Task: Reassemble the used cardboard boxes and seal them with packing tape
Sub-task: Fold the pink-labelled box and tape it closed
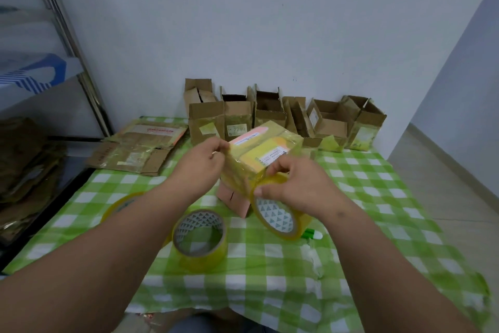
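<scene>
A small cardboard box (pixel 263 151) wrapped in yellowish tape, with pink and white labels on top, stands tilted on the green checked tablecloth (pixel 378 197). My left hand (pixel 202 159) pinches its upper left edge. My right hand (pixel 291 184) grips a roll of clear yellow packing tape (pixel 278 218) against the box's lower right corner, with a strip of tape stretched over the box's front. A second tape roll (pixel 199 238) lies flat in front of the box. A third roll (pixel 121 205) shows partly behind my left forearm.
Several open-topped cardboard boxes (pixel 270 114) stand in a row along the back wall. Flattened boxes (pixel 140 149) lie at the table's back left. A green and white pen-like object (pixel 313 235) lies right of the held roll. Metal shelving (pixel 67 43) and more cardboard (pixel 24 165) are on the left.
</scene>
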A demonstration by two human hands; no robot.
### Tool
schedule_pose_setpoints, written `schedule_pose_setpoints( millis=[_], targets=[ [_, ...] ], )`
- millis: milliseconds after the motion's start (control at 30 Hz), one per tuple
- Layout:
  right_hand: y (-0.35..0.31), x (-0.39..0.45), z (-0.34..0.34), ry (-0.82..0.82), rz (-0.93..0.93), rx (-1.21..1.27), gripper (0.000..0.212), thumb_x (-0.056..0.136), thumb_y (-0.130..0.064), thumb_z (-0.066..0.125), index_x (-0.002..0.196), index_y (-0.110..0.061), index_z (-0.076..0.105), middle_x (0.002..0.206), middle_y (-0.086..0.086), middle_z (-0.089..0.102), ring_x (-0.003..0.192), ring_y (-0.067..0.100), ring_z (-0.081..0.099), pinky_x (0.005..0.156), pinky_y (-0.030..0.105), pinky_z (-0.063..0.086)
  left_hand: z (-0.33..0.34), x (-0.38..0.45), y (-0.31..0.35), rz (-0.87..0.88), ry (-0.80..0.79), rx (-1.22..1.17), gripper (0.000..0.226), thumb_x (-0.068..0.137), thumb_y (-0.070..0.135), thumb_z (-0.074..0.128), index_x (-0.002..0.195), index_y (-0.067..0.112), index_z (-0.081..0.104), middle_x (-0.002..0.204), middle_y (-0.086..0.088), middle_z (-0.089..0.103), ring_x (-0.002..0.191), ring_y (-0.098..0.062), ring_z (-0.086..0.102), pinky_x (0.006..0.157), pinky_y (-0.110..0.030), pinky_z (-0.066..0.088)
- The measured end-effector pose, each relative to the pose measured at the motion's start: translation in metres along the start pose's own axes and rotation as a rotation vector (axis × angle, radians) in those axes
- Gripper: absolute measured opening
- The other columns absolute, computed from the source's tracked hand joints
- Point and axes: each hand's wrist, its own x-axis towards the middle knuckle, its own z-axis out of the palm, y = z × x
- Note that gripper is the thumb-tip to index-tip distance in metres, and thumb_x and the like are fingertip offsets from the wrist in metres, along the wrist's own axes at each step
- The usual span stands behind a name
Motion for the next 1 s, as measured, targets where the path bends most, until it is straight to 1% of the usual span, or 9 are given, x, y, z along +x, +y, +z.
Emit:
schedule_pose_setpoints(
  millis=[33, 100, 167, 267, 367, 533, 733, 867, 1000],
  targets=[
    [-0.001, -0.003, 0.003, 0.012, 0.020, 0.038, 0.038, 0.067, -0.039, 0.088, 0.096, -0.029, 0.066, 0.099, -0.008, 0.063, 0.089, 0.008, 0.061, 0.071, 0.027, 0.053, 0.002, -0.003, 0.002, 0.003, -0.037, 0.072, 0.028, 0.099, 0.026, 0.048, 0.125, 0.029, 0.056, 0.126, -0.002, 0.061, 0.102, -0.017, 0.060, 0.080, -0.029, 0.047],
    [-0.002, -0.009, 0.007, 0.017, 0.035, 0.129, 0.041, 0.066, -0.035, 0.089, 0.100, -0.029, 0.068, 0.098, -0.008, 0.066, 0.087, 0.008, 0.064, 0.076, 0.030, 0.056, 0.008, -0.007, 0.005, 0.046, -0.084, 0.220, 0.065, 0.091, 0.050, 0.060, 0.145, 0.019, 0.041, 0.151, -0.002, 0.039, 0.133, -0.018, 0.043, 0.099, -0.028, 0.037],
    [0.000, -0.015, 0.009, -0.021, 0.027, 0.268, 0.042, 0.064, -0.029, 0.091, 0.100, -0.030, 0.071, 0.098, -0.008, 0.070, 0.088, 0.009, 0.068, 0.081, 0.034, 0.058, 0.012, -0.008, 0.006, 0.083, -0.089, 0.282, 0.093, 0.079, 0.062, 0.068, 0.149, 0.013, 0.032, 0.159, -0.003, 0.024, 0.144, -0.017, 0.028, 0.111, -0.031, 0.028],
    [0.009, -0.023, 0.015, -0.066, 0.005, 0.491, 0.050, 0.062, -0.023, 0.093, 0.105, -0.034, 0.070, 0.106, -0.006, 0.072, 0.097, 0.011, 0.069, 0.091, 0.042, 0.057, 0.014, 0.000, 0.008, 0.052, -0.070, 0.243, 0.092, 0.072, 0.059, 0.077, 0.142, 0.014, 0.038, 0.145, -0.003, 0.039, 0.129, -0.017, 0.043, 0.095, -0.026, 0.036],
    [0.017, -0.027, 0.026, -0.027, 0.037, 0.604, 0.055, 0.070, -0.024, 0.088, 0.112, -0.044, 0.059, 0.119, -0.009, 0.062, 0.107, 0.011, 0.063, 0.093, 0.038, 0.054, 0.011, 0.006, 0.013, 0.062, -0.082, 0.295, 0.089, 0.067, 0.062, 0.080, 0.136, 0.016, 0.046, 0.130, -0.001, 0.049, 0.112, -0.016, 0.050, 0.086, -0.028, 0.041],
    [0.025, -0.040, 0.040, -0.051, 0.106, 0.758, 0.010, 0.094, -0.025, 0.062, 0.100, -0.022, 0.071, 0.095, -0.006, 0.074, 0.086, 0.011, 0.066, 0.078, 0.026, 0.048, 0.000, 0.014, 0.012, 0.057, -0.075, 0.288, 0.079, 0.065, 0.060, 0.081, 0.126, 0.017, 0.056, 0.112, 0.006, 0.058, 0.095, -0.011, 0.053, 0.076, -0.027, 0.042],
    [0.037, -0.053, 0.056, -0.089, 0.016, 0.872, 0.016, 0.097, -0.015, 0.056, 0.105, -0.011, 0.070, 0.096, 0.006, 0.072, 0.088, 0.013, 0.063, 0.083, 0.027, 0.048, -0.006, 0.018, 0.015, 0.061, -0.103, 0.283, 0.078, 0.066, 0.057, 0.082, 0.127, 0.013, 0.060, 0.102, 0.007, 0.058, 0.096, -0.013, 0.057, 0.081, -0.028, 0.045],
    [0.042, -0.057, 0.060, -0.083, -0.019, 0.852, 0.013, 0.092, -0.025, 0.062, 0.100, -0.020, 0.071, 0.095, 0.001, 0.073, 0.087, 0.012, 0.065, 0.079, 0.026, 0.051, -0.011, 0.024, 0.019, 0.063, -0.125, 0.355, 0.074, 0.067, 0.059, 0.080, 0.122, 0.013, 0.065, 0.094, 0.004, 0.060, 0.095, -0.018, 0.061, 0.087, -0.035, 0.051],
    [0.050, -0.063, 0.071, -0.066, -0.016, 0.795, 0.019, 0.084, -0.040, 0.060, 0.095, -0.030, 0.070, 0.097, 0.003, 0.073, 0.089, 0.016, 0.064, 0.085, 0.038, 0.051, -0.019, 0.033, 0.018, 0.050, -0.152, 0.398, 0.084, 0.068, 0.062, 0.078, 0.133, 0.011, 0.060, 0.107, -0.001, 0.065, 0.103, -0.020, 0.062, 0.095, -0.038, 0.050]
  ],
)
